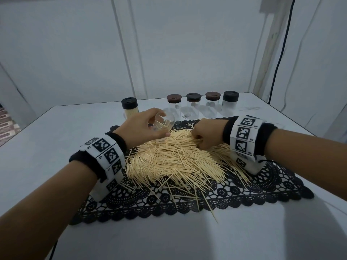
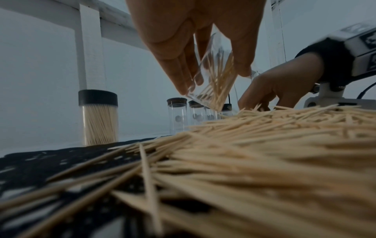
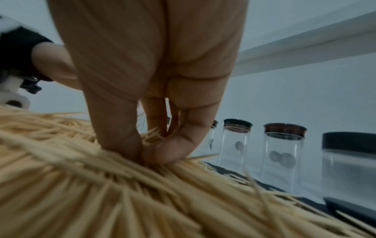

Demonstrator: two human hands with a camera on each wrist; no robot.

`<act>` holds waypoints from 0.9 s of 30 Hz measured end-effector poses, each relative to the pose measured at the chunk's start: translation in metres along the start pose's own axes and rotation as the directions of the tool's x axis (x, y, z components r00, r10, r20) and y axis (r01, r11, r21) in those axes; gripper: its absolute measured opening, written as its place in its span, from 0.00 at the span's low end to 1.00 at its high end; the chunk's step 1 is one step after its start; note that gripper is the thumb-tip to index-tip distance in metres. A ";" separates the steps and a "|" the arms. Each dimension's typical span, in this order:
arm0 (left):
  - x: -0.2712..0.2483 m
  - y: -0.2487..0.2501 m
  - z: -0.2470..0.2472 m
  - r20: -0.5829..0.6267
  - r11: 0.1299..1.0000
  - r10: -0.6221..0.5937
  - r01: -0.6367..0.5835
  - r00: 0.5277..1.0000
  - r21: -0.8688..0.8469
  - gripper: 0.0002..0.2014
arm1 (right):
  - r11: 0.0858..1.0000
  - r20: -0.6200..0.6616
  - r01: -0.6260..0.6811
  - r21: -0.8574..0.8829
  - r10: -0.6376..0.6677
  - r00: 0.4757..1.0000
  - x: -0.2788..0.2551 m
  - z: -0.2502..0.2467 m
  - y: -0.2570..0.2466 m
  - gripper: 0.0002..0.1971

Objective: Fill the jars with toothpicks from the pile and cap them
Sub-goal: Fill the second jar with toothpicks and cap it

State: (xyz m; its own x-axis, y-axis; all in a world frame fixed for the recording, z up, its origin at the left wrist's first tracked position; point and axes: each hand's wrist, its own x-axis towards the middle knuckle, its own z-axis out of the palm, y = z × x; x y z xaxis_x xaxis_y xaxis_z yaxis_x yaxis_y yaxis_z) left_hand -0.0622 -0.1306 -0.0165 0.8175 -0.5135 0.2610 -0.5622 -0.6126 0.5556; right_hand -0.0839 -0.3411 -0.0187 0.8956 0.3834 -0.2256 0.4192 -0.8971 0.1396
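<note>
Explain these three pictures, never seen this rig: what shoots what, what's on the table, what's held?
There is no machine here. A person works bare-handed, wearing marker-printed white bands and a small camera on each wrist. The wide picture comes from a head camera looking down. The other two look along each hand from the wrists.

On the white table a black lace mat lies under a pile of pale wooden toothpicks. At the back stand one black-capped jar packed with toothpicks and four capped clear jars with no toothpicks in them.

The left hand grips a clear uncapped jar, tilted, with a few toothpicks inside. The right hand pinches toothpicks at the top of the pile.
</note>
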 end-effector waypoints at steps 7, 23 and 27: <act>0.000 -0.002 -0.001 -0.004 1.000 -0.017 0.017 1.000 -0.005 0.28 | 0.999 -0.071 0.002 0.044 0.001 0.997 -0.004 -0.001 0.002 0.14; 0.001 -0.002 -0.002 -0.029 0.997 -0.077 0.078 0.997 0.025 0.27 | 0.723 -0.231 0.057 0.688 0.143 0.962 -0.022 -0.025 0.021 0.16; 0.001 -0.002 -0.002 -0.016 0.997 -0.076 0.077 0.997 0.032 0.27 | 0.515 -0.292 0.164 0.841 0.178 0.940 -0.029 -0.039 0.014 0.03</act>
State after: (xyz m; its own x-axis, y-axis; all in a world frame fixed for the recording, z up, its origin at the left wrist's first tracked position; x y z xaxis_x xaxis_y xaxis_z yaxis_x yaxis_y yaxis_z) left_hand -0.0601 -0.1290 -0.0156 0.8598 -0.4556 0.2306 -0.5016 -0.6691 0.5484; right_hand -0.0982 -0.3558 0.0271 0.9596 0.2647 0.0949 0.2378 -0.5837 -0.7764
